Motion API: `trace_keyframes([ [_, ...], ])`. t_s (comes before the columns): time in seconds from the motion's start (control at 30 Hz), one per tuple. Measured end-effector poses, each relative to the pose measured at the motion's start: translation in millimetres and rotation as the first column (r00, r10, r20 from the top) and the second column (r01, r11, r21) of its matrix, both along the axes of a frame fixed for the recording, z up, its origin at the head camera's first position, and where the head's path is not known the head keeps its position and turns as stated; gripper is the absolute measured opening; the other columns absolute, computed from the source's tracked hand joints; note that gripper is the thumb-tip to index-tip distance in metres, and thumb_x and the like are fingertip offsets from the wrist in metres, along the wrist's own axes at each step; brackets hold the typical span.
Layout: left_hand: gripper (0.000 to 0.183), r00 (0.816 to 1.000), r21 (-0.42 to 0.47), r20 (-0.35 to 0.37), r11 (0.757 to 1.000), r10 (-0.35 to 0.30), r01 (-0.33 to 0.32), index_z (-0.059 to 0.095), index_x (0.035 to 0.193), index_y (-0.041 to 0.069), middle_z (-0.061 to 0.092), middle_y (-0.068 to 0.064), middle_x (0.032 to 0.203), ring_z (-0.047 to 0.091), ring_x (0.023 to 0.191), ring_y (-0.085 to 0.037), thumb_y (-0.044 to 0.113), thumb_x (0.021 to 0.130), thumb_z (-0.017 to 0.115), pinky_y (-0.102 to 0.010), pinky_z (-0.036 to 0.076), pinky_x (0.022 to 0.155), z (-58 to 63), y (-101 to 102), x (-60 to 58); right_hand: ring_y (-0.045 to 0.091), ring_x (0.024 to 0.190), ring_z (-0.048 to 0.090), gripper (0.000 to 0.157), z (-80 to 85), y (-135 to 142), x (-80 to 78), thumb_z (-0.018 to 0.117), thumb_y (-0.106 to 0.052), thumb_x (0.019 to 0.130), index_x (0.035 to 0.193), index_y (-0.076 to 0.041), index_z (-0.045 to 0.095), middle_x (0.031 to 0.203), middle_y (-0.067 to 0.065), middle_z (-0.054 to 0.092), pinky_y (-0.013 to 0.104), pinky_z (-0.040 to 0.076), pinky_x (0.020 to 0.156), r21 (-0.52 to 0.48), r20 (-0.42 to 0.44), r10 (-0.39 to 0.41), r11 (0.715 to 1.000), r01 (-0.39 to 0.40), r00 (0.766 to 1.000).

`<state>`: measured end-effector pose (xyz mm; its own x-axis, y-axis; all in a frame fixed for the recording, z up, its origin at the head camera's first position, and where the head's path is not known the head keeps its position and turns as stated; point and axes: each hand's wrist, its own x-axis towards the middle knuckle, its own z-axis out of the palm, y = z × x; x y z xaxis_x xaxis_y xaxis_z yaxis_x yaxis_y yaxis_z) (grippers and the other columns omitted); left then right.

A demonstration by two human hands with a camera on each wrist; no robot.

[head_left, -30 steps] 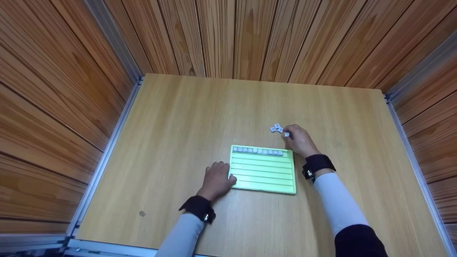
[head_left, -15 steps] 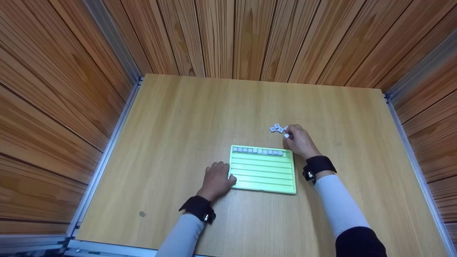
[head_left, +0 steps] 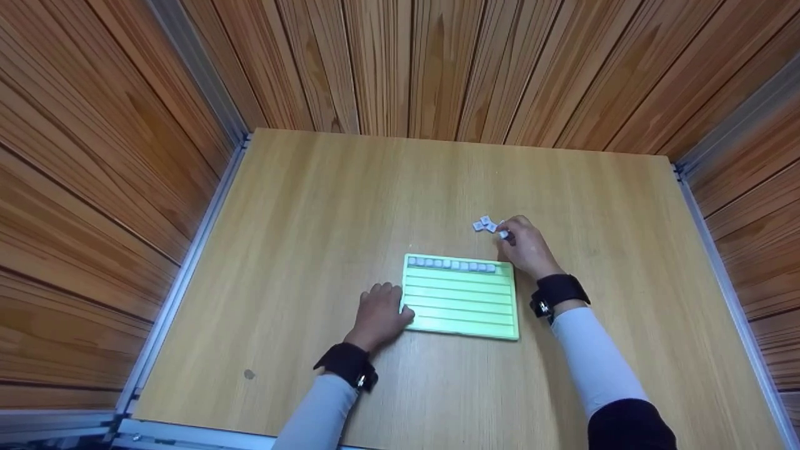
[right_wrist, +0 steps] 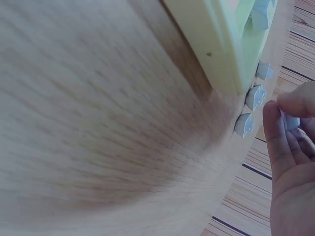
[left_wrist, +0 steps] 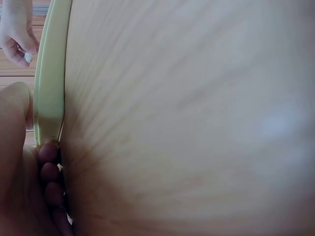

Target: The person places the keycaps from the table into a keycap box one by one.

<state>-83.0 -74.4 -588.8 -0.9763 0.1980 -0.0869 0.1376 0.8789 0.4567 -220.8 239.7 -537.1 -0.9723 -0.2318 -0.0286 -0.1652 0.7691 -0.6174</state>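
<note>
A light green ridged tray (head_left: pixel 462 303) lies on the table, with a row of pale keycaps (head_left: pixel 447 264) in its top groove. My left hand (head_left: pixel 379 315) holds the tray's left edge; the thumb laps over the rim, while the fingers bear against the outer side in the left wrist view. Beyond the tray's top right corner, my right hand (head_left: pixel 528 250) pinches a white keycap (right_wrist: pixel 292 122) between thumb and fingers, which partly hide it. Several loose keycaps (head_left: pixel 485 220) lie just left of those fingers.
The wooden table (head_left: pixel 300 237) is bounded by plank walls (head_left: pixel 431 75) at the back and both sides. Metal rails (head_left: pixel 187 275) run along its edges. A small dark spot (head_left: pixel 249 374) marks the tabletop at the lower left.
The pinched keycap has tilted and turned in my right fingers, which stay near the loose keycaps. My left hand and the tray have not moved.
</note>
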Motion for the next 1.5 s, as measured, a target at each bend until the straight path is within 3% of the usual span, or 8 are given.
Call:
trace_keyframes([
  [0.17, 0.019, 1.000, -0.006, -0.012, 1.000, -0.004, 0.004, 0.052, 0.083, 0.014, 0.045, 0.000, 0.081, 0.040, 0.080, -0.022, 0.033, 0.084, 0.056, -0.037, 0.031, 0.072, 0.6, 0, 0.4, 0.029, 0.102, 0.055, 0.025, -0.4, 1, 1.4, 0.060, -0.002, 0.096, 0.120, 0.002, 0.063, 0.121, 0.014, 0.054, 0.043, 0.046, 0.085, 0.004, -0.002, -0.007, 1.000, 0.007, 1.000],
  [0.4, 0.020, 1.000, -0.014, -0.015, 1.000, -0.011, 0.011, 0.053, 0.084, 0.013, 0.045, 0.000, 0.083, 0.042, 0.082, -0.023, 0.033, 0.084, 0.056, -0.038, 0.033, 0.073, 2.1, -1, 1.2, 0.030, 0.097, 0.061, 0.018, -1.3, 3, 3.9, 0.063, 0.002, 0.094, 0.110, 0.001, 0.072, 0.107, 0.015, 0.062, 0.044, 0.049, 0.085, 0.002, -0.077, 0.044, 0.999, -0.044, 0.996],
  [0.7, 0.022, 1.000, -0.021, -0.016, 1.000, -0.023, 0.023, 0.054, 0.087, 0.012, 0.044, 0.000, 0.083, 0.041, 0.081, -0.022, 0.034, 0.085, 0.056, -0.038, 0.032, 0.072, 1.7, -1, 1.8, 0.029, 0.106, 0.059, 0.018, -0.9, 4, 6.5, 0.061, -0.003, 0.096, 0.110, -0.002, 0.072, 0.115, 0.012, 0.061, 0.045, 0.048, 0.091, -0.005, -0.013, 0.013, 1.000, -0.014, 1.000],
  [1.1, 0.021, 1.000, -0.018, 0.004, 1.000, -0.015, 0.015, 0.054, 0.086, 0.013, 0.045, 0.000, 0.083, 0.040, 0.081, -0.022, 0.033, 0.085, 0.057, -0.039, 0.032, 0.073, 2.8, 0, 0.2, 0.030, 0.110, 0.061, 0.016, -0.5, 6, 14.4, 0.065, -0.005, 0.095, 0.109, -0.004, 0.073, 0.117, 0.011, 0.064, 0.047, 0.049, 0.094, 0.016, -0.026, 0.059, 0.998, -0.059, 0.998],
  [1.4, 0.020, 1.000, -0.034, 0.009, 0.999, -0.013, 0.013, 0.054, 0.086, 0.013, 0.044, 0.000, 0.082, 0.039, 0.080, -0.021, 0.033, 0.086, 0.054, -0.037, 0.031, 0.072, 0.6, 0, -0.2, 0.030, 0.102, 0.065, 0.017, -3.1, 9, 24.0, 0.069, -0.005, 0.092, 0.108, -0.001, 0.073, 0.110, 0.013, 0.067, 0.046, 0.051, 0.089, 0.036, -0.090, 0.108, 0.994, -0.105, 0.990],
  [1.5, 0.020, 1.000, -0.030, 0.017, 0.999, -0.011, 0.011, 0.054, 0.087, 0.013, 0.044, 0.000, 0.083, 0.038, 0.081, -0.022, 0.033, 0.086, 0.054, -0.037, 0.030, 0.072, -0.7, 0, -0.6, 0.029, 0.102, 0.065, 0.016, -3.4, 9, 27.3, 0.068, -0.006, 0.093, 0.108, -0.002, 0.073, 0.110, 0.012, 0.067, 0.045, 0.051, 0.089, 0.038, -0.072, 0.101, 0.994, -0.098, 0.992],
])
